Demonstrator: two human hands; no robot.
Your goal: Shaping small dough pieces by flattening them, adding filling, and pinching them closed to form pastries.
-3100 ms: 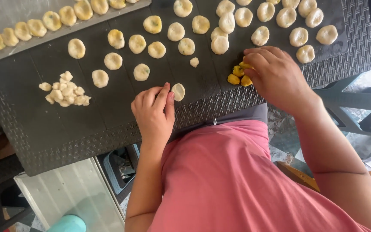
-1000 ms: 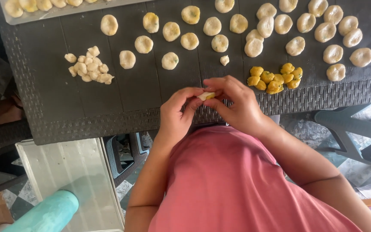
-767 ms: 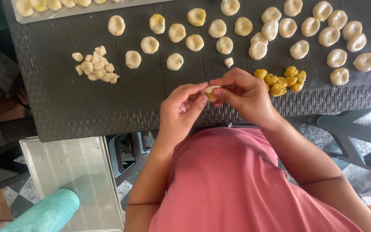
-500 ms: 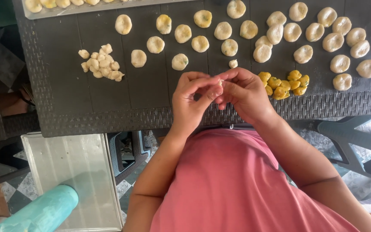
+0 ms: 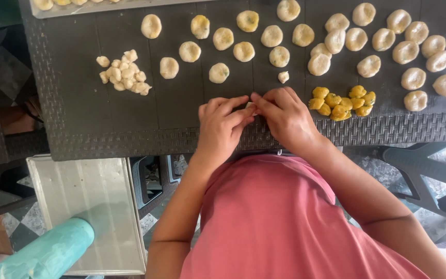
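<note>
Head view: the left hand (image 5: 220,126) and right hand (image 5: 285,116) meet fingertip to fingertip over the dark worktop (image 5: 104,129), near its front edge. Both grips are pinched shut on one small dough piece (image 5: 250,106), mostly hidden between the fingers. Just right of the right hand lies a pile of yellow filling balls (image 5: 341,102). Beyond the hands sit rows of dough rounds (image 5: 280,56); a heap of dough bits (image 5: 123,72) lies well left. Bare worktop stretches left of the hands.

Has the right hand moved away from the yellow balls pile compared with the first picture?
Yes. The right hand left the yellow balls and moved left to meet the left hand.
</note>
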